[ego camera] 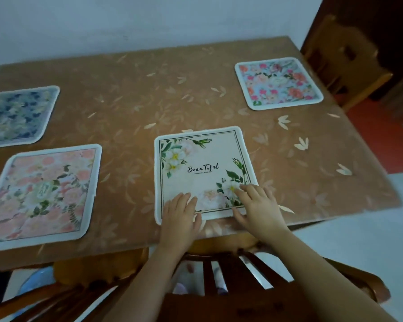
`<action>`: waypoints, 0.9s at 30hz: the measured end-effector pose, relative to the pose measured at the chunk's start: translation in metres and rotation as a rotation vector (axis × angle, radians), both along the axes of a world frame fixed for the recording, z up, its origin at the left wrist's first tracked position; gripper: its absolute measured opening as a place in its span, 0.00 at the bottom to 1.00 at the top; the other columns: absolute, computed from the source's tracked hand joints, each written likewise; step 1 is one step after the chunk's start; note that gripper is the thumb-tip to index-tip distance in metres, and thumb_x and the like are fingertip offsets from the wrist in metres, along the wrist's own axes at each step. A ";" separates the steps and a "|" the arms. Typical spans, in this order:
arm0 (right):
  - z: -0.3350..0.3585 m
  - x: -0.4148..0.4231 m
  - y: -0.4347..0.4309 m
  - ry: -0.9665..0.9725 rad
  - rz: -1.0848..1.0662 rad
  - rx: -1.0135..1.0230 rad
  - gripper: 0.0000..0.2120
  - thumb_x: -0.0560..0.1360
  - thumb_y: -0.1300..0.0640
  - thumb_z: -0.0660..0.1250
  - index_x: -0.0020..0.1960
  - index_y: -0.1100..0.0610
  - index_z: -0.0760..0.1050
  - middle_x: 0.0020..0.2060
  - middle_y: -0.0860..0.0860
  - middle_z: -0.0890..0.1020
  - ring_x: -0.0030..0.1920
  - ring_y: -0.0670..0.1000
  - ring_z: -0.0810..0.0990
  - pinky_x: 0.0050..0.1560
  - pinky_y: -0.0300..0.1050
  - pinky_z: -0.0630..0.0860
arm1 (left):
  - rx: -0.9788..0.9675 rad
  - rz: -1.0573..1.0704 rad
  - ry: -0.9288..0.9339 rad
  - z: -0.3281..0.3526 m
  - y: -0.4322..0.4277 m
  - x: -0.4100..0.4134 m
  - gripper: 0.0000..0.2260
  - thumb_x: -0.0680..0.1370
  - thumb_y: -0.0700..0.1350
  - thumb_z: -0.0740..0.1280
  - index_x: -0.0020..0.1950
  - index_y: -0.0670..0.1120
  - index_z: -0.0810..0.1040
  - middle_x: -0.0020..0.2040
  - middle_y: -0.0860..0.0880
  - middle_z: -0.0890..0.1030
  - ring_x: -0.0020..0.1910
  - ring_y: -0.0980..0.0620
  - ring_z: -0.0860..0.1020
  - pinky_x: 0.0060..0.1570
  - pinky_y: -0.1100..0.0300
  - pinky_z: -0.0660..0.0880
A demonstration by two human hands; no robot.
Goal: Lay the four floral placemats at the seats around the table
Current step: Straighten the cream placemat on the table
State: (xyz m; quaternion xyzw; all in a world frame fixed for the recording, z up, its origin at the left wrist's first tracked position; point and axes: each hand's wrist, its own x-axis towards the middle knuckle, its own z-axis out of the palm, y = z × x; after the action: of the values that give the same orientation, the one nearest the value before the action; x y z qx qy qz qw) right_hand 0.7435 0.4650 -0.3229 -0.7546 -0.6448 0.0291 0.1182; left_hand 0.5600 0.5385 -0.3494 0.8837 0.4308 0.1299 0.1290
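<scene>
The desk wears a brown petal-printed cover that looks smooth with a faint sheen, perhaps plastic-coated cloth. The cream square placemat with white flowers has a matt, cloth-like printed face and a fuzzy white border like towelling. The peach rose-print placemat, the dark blue flower-print placemat and the pink-and-blue flower-print placemat share that matt face and nappy pale edge. The dark brown slatted wooden chair looks varnished and glossy; the lighter brown wooden chair looks smooth. The pale wall is matt.
</scene>
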 end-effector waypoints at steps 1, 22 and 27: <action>-0.006 -0.001 -0.001 0.004 0.004 -0.023 0.18 0.63 0.57 0.74 0.51 0.61 0.78 0.48 0.58 0.81 0.50 0.60 0.80 0.52 0.59 0.75 | -0.030 -0.003 0.008 -0.005 0.000 0.000 0.17 0.68 0.39 0.73 0.55 0.37 0.78 0.56 0.38 0.79 0.58 0.38 0.75 0.56 0.39 0.71; -0.058 0.008 0.012 0.170 0.178 0.026 0.14 0.59 0.56 0.77 0.41 0.60 0.80 0.41 0.57 0.82 0.44 0.59 0.81 0.38 0.53 0.80 | -0.155 -0.021 -0.006 -0.047 0.010 -0.002 0.15 0.72 0.46 0.71 0.56 0.41 0.78 0.60 0.43 0.75 0.62 0.44 0.70 0.61 0.49 0.67; -0.054 0.010 0.015 0.231 0.162 0.095 0.10 0.61 0.58 0.78 0.37 0.62 0.80 0.35 0.56 0.82 0.38 0.57 0.81 0.33 0.47 0.80 | -0.177 -0.065 -0.157 -0.038 0.008 -0.001 0.07 0.68 0.37 0.73 0.45 0.37 0.81 0.47 0.41 0.80 0.49 0.42 0.78 0.50 0.48 0.76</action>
State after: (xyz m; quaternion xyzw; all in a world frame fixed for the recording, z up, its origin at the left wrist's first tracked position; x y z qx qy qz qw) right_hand 0.7540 0.4799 -0.3774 -0.6852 -0.6865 0.0945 0.2243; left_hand 0.5595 0.5465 -0.3874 0.8695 0.4003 0.1560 0.2438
